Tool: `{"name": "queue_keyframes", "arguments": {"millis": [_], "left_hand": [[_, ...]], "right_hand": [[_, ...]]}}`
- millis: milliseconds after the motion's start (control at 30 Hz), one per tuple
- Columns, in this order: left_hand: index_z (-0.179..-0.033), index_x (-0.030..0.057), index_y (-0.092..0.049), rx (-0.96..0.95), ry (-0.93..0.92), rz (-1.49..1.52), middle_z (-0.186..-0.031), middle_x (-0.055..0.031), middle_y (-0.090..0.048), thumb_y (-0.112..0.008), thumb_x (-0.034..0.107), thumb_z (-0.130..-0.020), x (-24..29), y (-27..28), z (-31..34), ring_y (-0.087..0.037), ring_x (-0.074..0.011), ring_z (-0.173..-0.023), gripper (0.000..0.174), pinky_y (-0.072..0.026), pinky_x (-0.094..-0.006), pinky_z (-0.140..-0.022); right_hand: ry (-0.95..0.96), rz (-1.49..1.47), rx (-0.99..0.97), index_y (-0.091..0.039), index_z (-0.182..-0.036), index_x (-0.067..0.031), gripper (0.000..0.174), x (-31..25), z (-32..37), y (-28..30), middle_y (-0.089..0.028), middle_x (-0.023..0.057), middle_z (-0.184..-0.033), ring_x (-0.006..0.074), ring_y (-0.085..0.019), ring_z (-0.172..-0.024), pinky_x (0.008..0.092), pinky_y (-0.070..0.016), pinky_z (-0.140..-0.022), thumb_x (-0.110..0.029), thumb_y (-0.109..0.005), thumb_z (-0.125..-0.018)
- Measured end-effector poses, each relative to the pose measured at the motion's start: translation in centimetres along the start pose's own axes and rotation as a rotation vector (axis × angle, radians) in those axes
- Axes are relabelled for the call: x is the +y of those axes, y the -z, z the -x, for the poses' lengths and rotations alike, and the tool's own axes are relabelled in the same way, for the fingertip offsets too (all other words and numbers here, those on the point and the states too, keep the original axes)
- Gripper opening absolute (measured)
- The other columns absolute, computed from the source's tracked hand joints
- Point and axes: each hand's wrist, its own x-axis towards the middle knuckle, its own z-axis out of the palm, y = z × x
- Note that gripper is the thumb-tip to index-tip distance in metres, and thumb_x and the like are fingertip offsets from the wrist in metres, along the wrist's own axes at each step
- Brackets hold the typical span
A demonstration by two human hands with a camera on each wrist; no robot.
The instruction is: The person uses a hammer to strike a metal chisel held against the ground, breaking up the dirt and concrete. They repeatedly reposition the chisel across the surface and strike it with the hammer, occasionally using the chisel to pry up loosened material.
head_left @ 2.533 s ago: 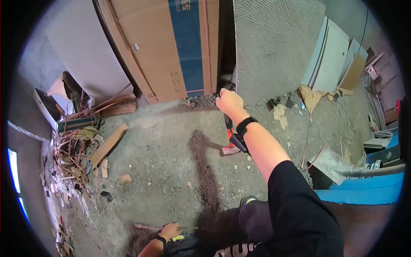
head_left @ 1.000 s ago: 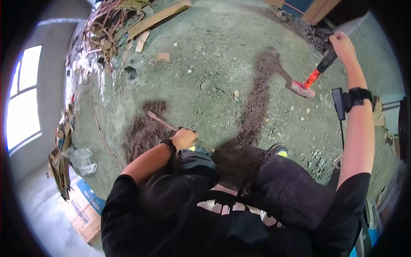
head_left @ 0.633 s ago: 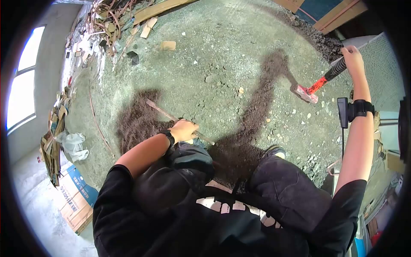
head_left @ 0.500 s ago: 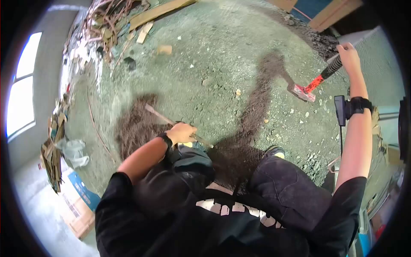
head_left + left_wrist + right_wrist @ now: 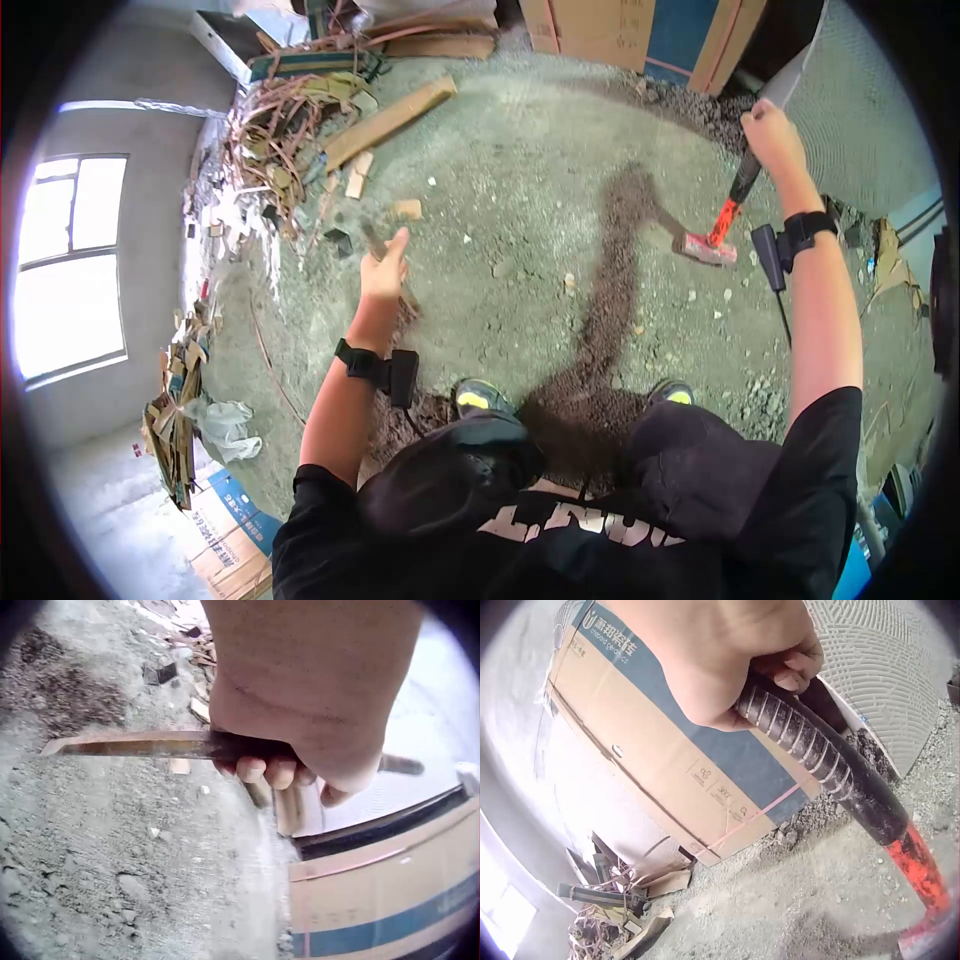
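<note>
My left hand (image 5: 385,272) grips a long flat-ended metal chisel (image 5: 135,745), fingers wrapped round its shaft. In the left wrist view its blade points left, over the concrete floor, and a short butt end sticks out past the hand on the right. Out to the right, my right hand (image 5: 775,140) holds the top end of a hammer (image 5: 810,742) by its black ribbed grip. Below the grip the handle is orange-red. The reddish hammer head (image 5: 708,249) is low at the gritty floor, beside a dark shadow.
Rubble and grit cover the concrete floor (image 5: 500,220). Wood scraps and strapping (image 5: 275,140) pile up along the left, near a plank (image 5: 390,122) and a plastic bag (image 5: 228,428). A large cardboard carton (image 5: 682,750) and a ridged grey slab (image 5: 889,675) stand ahead.
My left hand has lifted the chisel from low beside the left foot and carried it forward. The right hand still holds the hammer in about the same place. The head view has tilted.
</note>
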Motion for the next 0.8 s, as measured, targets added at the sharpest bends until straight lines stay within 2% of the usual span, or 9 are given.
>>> {"name": "queue_keyframes", "arguments": {"millis": [33,67,233,267,400,467,633,733,800], "left_hand": [[-0.059,0.0141,-0.042,0.069,-0.038,0.182,-0.052,0.0084,-0.028,-0.061,0.025,-0.084,3.3,-2.1,1.6,-0.027,-0.0038,-0.044,0.033,-0.0208,-0.0223,-0.042],[-0.057,0.0146,-0.037,0.064,-0.084,0.296,-0.052,0.0064,-0.026,-0.060,0.025,-0.084,4.2,-2.3,0.9,-0.026,-0.0069,-0.043,0.037,-0.0238,-0.0233,-0.043],[-0.057,0.0162,-0.030,0.008,-0.088,0.695,-0.051,0.0020,-0.026,-0.057,0.029,-0.084,12.4,-8.3,0.7,-0.030,-0.0134,-0.048,0.041,-0.0311,-0.0283,-0.053],[-0.057,0.0161,-0.029,-0.018,-0.071,0.744,-0.051,0.0017,-0.026,-0.057,0.029,-0.084,13.3,-9.7,0.3,-0.032,-0.0146,-0.051,0.041,-0.0322,-0.0298,-0.056],[-0.058,0.0169,-0.030,-0.089,-0.091,0.885,-0.051,0.0014,-0.028,-0.057,0.031,-0.083,17.1,-14.4,0.7,-0.032,-0.0154,-0.050,0.040,-0.0326,-0.0315,-0.056],[-0.058,0.0172,-0.031,-0.074,0.027,0.983,-0.050,0.0013,-0.029,-0.057,0.033,-0.083,18.9,-15.9,1.4,-0.032,-0.0157,-0.050,0.039,-0.0326,-0.0319,-0.056],[-0.056,0.0174,-0.032,-0.074,0.212,1.020,-0.048,0.0008,-0.031,-0.056,0.035,-0.082,23.3,-17.5,3.8,-0.033,-0.0177,-0.049,0.040,-0.0324,-0.0338,-0.057],[-0.055,0.0171,-0.030,-0.159,0.206,1.062,-0.048,0.0004,-0.030,-0.056,0.034,-0.082,27.4,-16.4,5.5,-0.031,-0.0185,-0.052,0.041,-0.0302,-0.0344,-0.062],[-0.053,0.0167,-0.028,-0.243,0.100,1.046,-0.047,0.0005,-0.027,-0.056,0.034,-0.082,30.9,-14.3,6.8,-0.027,-0.0177,-0.050,0.044,-0.0297,-0.0341,-0.057]], "right_hand": [[0.010,-0.016,0.011,-0.056,-0.087,-0.0060,0.028,-0.2,0.3,0.2,-0.062,0.0200,-0.091,0.0377,-0.057,-0.091,0.0440,-0.0440,-0.078,-0.032,-0.052,-0.078],[0.019,-0.028,0.024,-0.055,-0.086,-0.0059,0.026,-0.3,0.7,0.3,-0.062,0.0200,-0.091,0.0377,-0.057,-0.091,0.0442,-0.0439,-0.078,-0.031,-0.052,-0.078],[-0.050,-0.043,0.008,-0.056,-0.089,-0.0070,0.024,-1.2,2.4,1.4,-0.062,0.0203,-0.091,0.0368,-0.058,-0.091,0.0455,-0.0454,-0.077,-0.028,-0.052,-0.077],[-0.038,-0.005,0.038,-0.055,-0.089,-0.0070,0.024,-1.3,2.8,1.6,-0.062,0.0197,-0.090,0.0364,-0.059,-0.089,0.0458,-0.0457,-0.077,-0.028,-0.052,-0.078],[-0.081,-0.038,0.012,-0.054,-0.092,-0.0047,0.027,-2.0,4.2,2.6,-0.062,0.0203,-0.089,0.0367,-0.059,-0.089,0.0464,-0.0460,-0.077,-0.027,-0.054,-0.077],[-0.081,-0.016,0.011,-0.053,-0.093,-0.0047,0.027,-2.3,4.6,2.9,-0.062,0.0201,-0.090,0.0363,-0.059,-0.088,0.0460,-0.0462,-0.077,-0.027,-0.054,-0.077],[-0.097,-0.022,0.019,-0.053,-0.092,-0.0043,0.028,-2.7,6.2,3.5,-0.062,0.0199,-0.086,0.0376,-0.060,-0.084,0.0468,-0.0472,-0.074,-0.027,-0.055,-0.077],[-0.069,-0.015,0.035,-0.053,-0.093,-0.0041,0.028,-2.1,6.9,3.2,-0.062,0.0200,-0.084,0.0373,-0.060,-0.080,0.0462,-0.0479,-0.070,-0.027,-0.057,-0.076],[-0.012,-0.095,0.143,-0.051,-0.088,-0.0046,0.025,-2.1,7.8,3.3,-0.061,0.0209,-0.079,0.0388,-0.059,-0.078,0.0476,-0.0467,-0.069,-0.026,-0.057,-0.075]]}}
